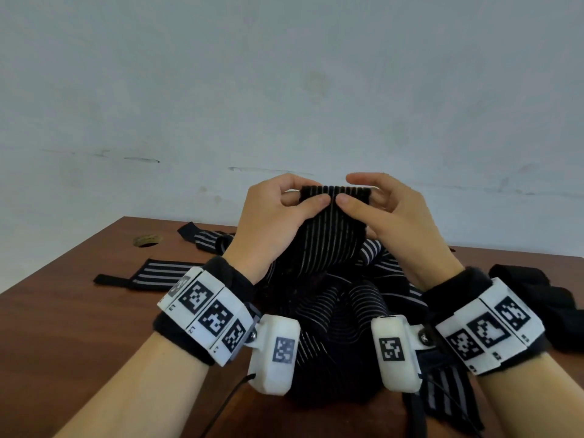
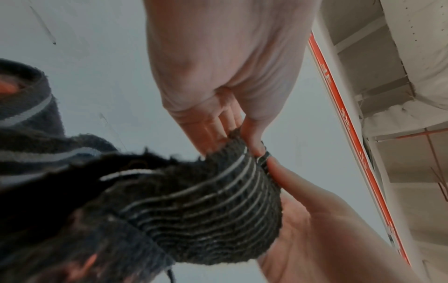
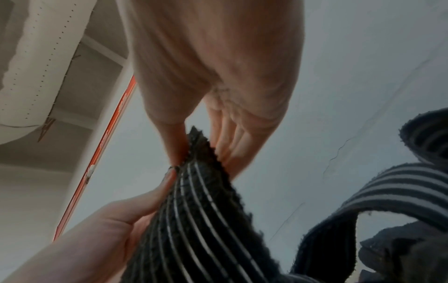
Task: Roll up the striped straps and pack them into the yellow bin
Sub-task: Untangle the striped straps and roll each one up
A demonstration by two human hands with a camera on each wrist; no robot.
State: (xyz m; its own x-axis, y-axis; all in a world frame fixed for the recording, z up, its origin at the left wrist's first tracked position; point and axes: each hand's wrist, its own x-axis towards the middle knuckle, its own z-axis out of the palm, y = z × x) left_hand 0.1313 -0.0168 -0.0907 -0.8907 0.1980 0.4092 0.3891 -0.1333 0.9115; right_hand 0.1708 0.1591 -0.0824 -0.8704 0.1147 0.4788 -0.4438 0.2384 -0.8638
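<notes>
Black elastic with thin pale stripes: that is the strap [image 1: 331,229] held up above the table, and both hands pinch its top end. The left hand [image 1: 268,222] has the thumb pressed on the near face and the fingers curled behind the top edge; the right hand [image 1: 398,219] mirrors it, thumb in front and fingers behind. The two thumb tips nearly touch at the middle of the strap's width. From the left wrist view the same strap [image 2: 218,201] curves down away from the pinch, with a thumb on each side of its end. The right wrist view shows its stripes [image 3: 194,220] running down from the pinched edge.

Below the hands the strap drops into a heap of more striped straps [image 1: 341,311] lying on the brown wooden table [image 1: 79,327]. A flat strap [image 1: 151,275] lies apart to the left, another [image 1: 202,237] farther back. The yellow bin is in none of the views.
</notes>
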